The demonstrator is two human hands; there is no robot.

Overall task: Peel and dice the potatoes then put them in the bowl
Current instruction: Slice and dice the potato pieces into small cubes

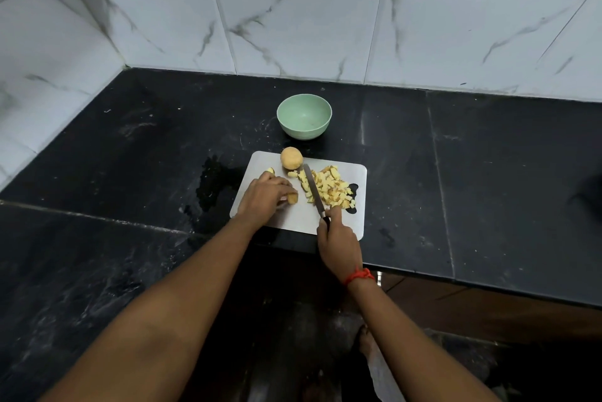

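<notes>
On the cutting board [303, 219], left hand [264, 196] fingers curl round a potato piece [292, 197]; right hand [337, 238] grips the knife [313, 188] — that small piece could slip, exposing fingertips.

Dim, soft light, seemingly from above, leaves the glossy black stone counter [130, 157] murky. The white marbled wall tiles [293, 27] behind the counter are brightest, bowed by wide-angle distortion. Below it, shadow swallows detail.
</notes>
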